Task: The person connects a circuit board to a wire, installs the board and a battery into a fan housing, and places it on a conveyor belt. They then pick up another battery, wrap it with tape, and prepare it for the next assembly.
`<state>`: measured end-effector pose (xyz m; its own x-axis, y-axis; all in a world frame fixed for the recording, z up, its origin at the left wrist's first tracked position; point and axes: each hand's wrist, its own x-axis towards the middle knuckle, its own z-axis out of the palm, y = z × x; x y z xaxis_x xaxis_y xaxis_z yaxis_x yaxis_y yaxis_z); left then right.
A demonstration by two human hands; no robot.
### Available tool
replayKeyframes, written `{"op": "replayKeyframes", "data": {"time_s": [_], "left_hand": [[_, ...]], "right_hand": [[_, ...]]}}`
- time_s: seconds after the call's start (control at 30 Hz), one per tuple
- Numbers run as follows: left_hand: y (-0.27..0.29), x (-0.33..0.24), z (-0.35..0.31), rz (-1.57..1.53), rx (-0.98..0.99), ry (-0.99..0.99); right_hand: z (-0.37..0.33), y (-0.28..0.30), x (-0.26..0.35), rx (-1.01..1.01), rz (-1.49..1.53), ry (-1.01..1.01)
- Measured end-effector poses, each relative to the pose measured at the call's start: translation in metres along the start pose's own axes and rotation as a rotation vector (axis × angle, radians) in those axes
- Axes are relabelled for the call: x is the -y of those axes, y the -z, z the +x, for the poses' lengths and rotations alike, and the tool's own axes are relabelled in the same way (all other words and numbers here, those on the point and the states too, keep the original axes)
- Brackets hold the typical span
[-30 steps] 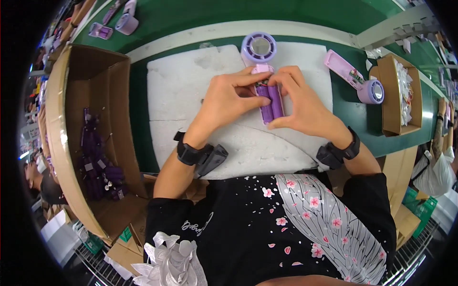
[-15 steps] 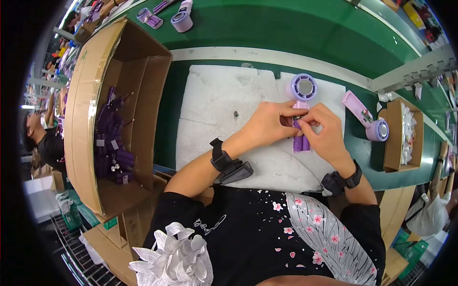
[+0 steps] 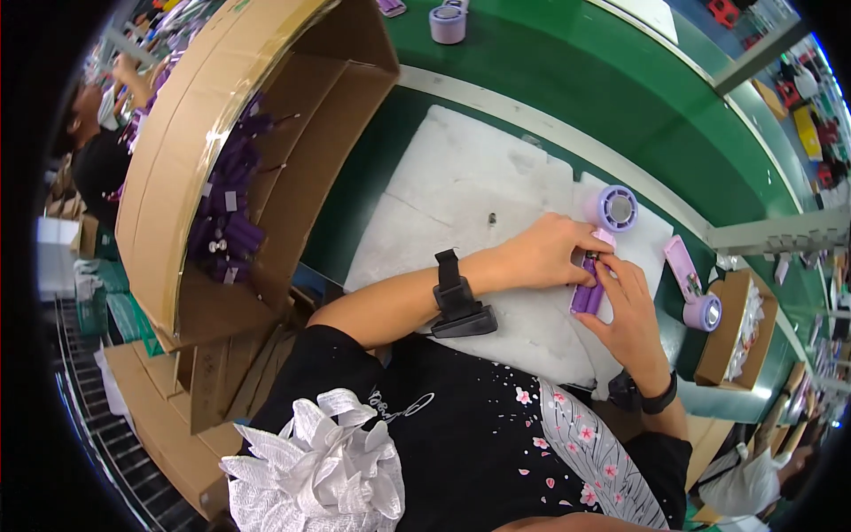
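Observation:
A lilac handheld fan (image 3: 618,208) lies on the white foam sheet (image 3: 425,195), its round head farthest from me. Its pink handle is uncovered, and purple battery cells (image 3: 587,297) show inside. My left hand (image 3: 554,253) holds the handle from the left, thumb and fingers closed about its upper part. From the right, my right hand (image 3: 631,306) grips the handle, fingertips at the small parts above the cells and thumb by their lower end. My fingers partly hide those small parts.
A big cardboard carton (image 3: 355,84) at left contains purple battery packs (image 3: 235,199) with leads. At right lie another open fan (image 3: 703,312) and a small carton (image 3: 709,355) of clear-wrapped pieces. More fan parts (image 3: 448,25) rest on the green bench behind. A co-worker (image 3: 97,168) is at far left.
The whole view has turned and shifted, so the bench appears tilted. My right thumb has moved down along the battery cells and its fingers are straighter. My left hand stays on the handle.

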<state>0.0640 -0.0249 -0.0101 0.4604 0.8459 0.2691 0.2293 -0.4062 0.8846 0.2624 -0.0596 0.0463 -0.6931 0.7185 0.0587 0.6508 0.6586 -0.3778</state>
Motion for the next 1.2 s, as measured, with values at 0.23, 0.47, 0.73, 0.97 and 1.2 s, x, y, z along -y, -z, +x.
{"op": "replayKeyframes", "data": {"time_s": [0.23, 0.47, 0.73, 0.97, 1.2], "left_hand": [[0.022, 0.008, -0.001, 0.022, -0.175, 0.046], [0.176, 0.026, -0.044, 0.786, -0.722, 0.275], [0.341, 0.159, -0.192, 1.074, -0.705, 0.866], [0.351, 0.171, -0.212, 0.999, -0.714, 0.789], [0.324, 0.126, -0.187, 0.903, -0.631, 0.745]], "right_hand": [[0.035, -0.002, -0.044, -0.084, -0.046, 0.021], [0.059, 0.024, -0.048, -0.414, -0.010, -0.205], [-0.015, 0.035, -0.096, -0.321, -0.499, -0.356], [-0.022, 0.019, -0.101, -0.059, -0.335, -0.553], [0.001, 0.045, -0.043, -0.321, -0.144, -0.091]]}}
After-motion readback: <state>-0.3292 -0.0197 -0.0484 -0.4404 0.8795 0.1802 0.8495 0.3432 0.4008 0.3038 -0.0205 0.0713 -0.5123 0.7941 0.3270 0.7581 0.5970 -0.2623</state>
